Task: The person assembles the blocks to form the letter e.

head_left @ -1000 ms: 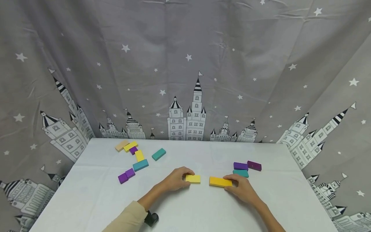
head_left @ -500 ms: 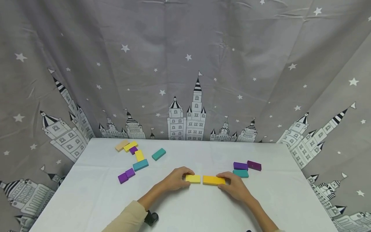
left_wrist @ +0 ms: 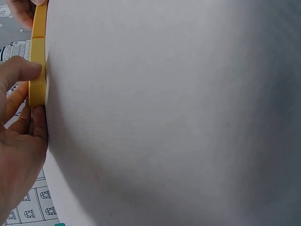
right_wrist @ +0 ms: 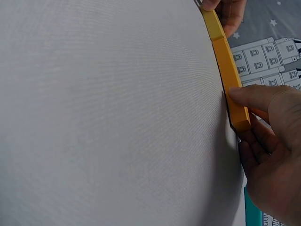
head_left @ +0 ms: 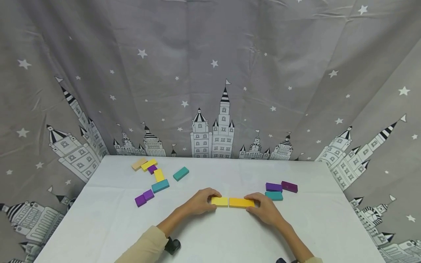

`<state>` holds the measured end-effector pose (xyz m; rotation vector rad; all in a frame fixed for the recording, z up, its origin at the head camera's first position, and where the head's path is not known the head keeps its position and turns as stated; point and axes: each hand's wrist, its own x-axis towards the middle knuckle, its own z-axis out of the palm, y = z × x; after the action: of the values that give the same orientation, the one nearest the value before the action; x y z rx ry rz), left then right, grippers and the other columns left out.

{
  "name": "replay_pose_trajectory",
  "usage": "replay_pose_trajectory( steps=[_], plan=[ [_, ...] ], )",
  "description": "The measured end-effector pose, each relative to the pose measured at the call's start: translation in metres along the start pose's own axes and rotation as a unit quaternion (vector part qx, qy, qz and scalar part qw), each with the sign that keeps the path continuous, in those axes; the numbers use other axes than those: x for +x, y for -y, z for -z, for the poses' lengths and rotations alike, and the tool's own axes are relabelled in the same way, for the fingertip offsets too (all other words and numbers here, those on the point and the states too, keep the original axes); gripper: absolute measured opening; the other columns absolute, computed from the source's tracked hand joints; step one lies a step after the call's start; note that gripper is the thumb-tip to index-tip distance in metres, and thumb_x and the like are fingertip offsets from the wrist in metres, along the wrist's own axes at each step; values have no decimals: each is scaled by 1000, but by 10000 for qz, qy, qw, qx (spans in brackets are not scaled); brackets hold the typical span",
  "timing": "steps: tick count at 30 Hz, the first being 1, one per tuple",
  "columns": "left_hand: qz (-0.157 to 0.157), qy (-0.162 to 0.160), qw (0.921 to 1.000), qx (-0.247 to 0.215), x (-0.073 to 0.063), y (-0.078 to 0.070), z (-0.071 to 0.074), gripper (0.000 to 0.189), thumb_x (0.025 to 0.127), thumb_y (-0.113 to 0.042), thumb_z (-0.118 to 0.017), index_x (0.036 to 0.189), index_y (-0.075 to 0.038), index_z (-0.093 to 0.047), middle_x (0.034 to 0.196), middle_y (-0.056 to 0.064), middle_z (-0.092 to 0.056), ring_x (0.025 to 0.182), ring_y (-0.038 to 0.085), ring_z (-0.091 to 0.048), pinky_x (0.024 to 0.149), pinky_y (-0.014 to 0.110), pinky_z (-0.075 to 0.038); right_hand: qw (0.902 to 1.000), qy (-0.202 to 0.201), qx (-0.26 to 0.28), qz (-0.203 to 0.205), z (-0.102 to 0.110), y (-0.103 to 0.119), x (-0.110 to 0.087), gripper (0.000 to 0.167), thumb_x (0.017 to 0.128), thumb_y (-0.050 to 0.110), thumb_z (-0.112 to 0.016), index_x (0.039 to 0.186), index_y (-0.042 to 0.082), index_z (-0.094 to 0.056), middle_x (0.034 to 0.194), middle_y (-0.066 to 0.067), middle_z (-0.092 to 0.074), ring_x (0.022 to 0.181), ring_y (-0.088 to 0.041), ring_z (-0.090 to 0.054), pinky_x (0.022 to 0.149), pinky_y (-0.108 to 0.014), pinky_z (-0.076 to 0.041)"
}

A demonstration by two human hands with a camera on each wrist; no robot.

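While hands (head_left: 199, 201) pinch blocks (head_left: 221, 202), teal pieces (head_left: 274, 196) lie beyond.

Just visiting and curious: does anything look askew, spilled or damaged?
Nothing stands out: I see no spill or damage. The left hand holds a yellow rectangular block in line with the orange rectangular block in the right hand; other colored blocks just lie scattered.

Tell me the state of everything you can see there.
Pale yellow block: lying down, pinched in the left grip
Orange block: lying down, pinched in the right grip, in line with the pale yellow block
Lone teal block: lying down, apart from the others
Other left blocks: lying in a crooked row
Right-side blocks: lying bunched together
Curtain: hanging, creased
White cloth: spread out
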<state>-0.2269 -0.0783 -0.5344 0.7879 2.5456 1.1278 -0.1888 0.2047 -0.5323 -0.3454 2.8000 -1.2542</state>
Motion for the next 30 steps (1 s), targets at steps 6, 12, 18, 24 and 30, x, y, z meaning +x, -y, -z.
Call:
replay_pose_trajectory(
  steps=[6,12,18,24,30],
  plan=[
    [40,23,10000,32,0,-1,0,34,86,-3,-74,119,-6,-68,112,1,-63,98,15,-56,91,33,-51,10000,-10,-29,48,-1,0,2,31,84,5,-79,113,13,-74,115,-1,-69,116,-28,-59,103,-49,-46],
    [26,44,10000,26,0,-2,1,35,86,-3,-74,120,-5,-67,113,1,-63,98,16,-56,91,33,-51,9999,4,-52,100,-2,-2,2,31,84,6,-79,114,13,-74,115,-1,-69,115,-27,-60,103,-48,-46],
    [39,58,10000,36,0,-2,1,35,86,-4,-73,121,-6,-67,114,1,-63,99,15,-55,92,33,-51,9999,26,-55,89,-2,-3,4,31,84,6,-79,114,13,-74,115,0,-69,115,-27,-60,103,-49,-46],
    [40,63,10000,29,1,-3,1,35,86,-4,-74,120,-6,-67,113,1,-63,98,15,-55,91,34,-51,9999,42,-47,111,-3,-4,5,31,84,6,-79,114,12,-74,115,0,-69,115,-27,-60,104,-48,-45],
    [31,23,10000,34,0,-4,1,35,86,-2,-74,119,-5,-67,111,1,-62,97,17,-55,90,34,-51,9999,54,-16,150,-3,-4,6,32,84,8,-79,115,12,-74,114,0,-69,114,-26,-60,103,-47,-46]
  ],
)
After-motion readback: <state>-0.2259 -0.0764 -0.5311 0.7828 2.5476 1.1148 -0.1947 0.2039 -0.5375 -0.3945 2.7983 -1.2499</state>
